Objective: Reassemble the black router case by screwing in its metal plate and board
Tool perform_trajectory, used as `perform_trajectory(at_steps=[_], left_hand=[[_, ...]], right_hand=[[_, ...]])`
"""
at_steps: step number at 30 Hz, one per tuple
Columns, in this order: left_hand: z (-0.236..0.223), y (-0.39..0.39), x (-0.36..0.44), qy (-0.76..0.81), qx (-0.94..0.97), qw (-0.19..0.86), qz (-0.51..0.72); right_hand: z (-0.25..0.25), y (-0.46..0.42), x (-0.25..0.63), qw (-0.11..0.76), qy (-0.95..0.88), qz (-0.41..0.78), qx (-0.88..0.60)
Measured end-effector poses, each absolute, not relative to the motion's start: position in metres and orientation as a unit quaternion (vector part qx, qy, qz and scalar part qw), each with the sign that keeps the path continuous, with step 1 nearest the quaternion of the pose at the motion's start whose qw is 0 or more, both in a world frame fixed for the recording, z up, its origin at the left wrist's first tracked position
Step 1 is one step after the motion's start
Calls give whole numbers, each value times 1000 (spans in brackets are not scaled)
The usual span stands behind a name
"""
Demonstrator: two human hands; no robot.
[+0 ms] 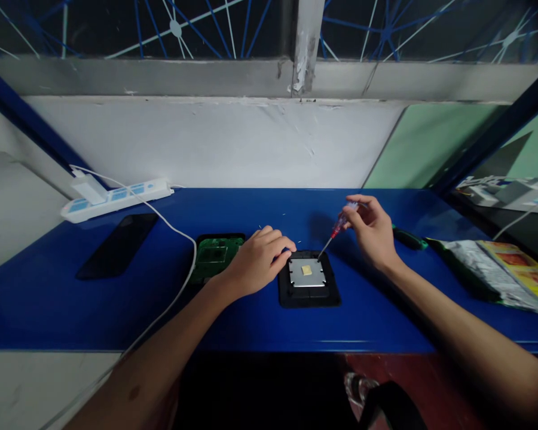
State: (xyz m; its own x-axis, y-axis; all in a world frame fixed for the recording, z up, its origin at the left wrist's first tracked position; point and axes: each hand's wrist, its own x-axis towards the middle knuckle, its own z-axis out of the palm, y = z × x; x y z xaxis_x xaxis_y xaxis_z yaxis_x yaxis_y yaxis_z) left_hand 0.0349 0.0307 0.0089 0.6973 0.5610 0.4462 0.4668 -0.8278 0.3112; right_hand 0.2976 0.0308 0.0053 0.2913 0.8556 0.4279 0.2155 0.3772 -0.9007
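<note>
A small black square device [309, 280] lies open on the blue table [116, 310], showing a silver metal plate with a tan pad in its middle. My left hand [257, 258] rests curled on the device's left edge and steadies it. My right hand [371, 230] pinches a thin screwdriver [334, 235] with a red and clear handle. The tool slants down to the left, and its tip touches the upper right corner of the silver plate. A green circuit board in a black cover [215, 254] lies just left of my left hand.
A white power strip [116, 199] with a plugged adapter sits at the back left; its white cable [186, 275] runs across the table and off the front edge. A black phone [119, 245] lies left. A green-handled tool [407, 239] and foil snack bags [497, 269] lie right.
</note>
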Motion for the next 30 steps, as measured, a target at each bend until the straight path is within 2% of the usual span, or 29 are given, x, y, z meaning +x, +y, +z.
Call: perform_trajectory(at_steps=[21, 30], left_hand=[[13, 16, 45, 244, 939, 41, 238], [14, 10, 55, 253, 943, 63, 207]], right_hand=[[7, 30, 296, 621, -540, 271, -499], [6, 31, 296, 613, -551, 268, -499]])
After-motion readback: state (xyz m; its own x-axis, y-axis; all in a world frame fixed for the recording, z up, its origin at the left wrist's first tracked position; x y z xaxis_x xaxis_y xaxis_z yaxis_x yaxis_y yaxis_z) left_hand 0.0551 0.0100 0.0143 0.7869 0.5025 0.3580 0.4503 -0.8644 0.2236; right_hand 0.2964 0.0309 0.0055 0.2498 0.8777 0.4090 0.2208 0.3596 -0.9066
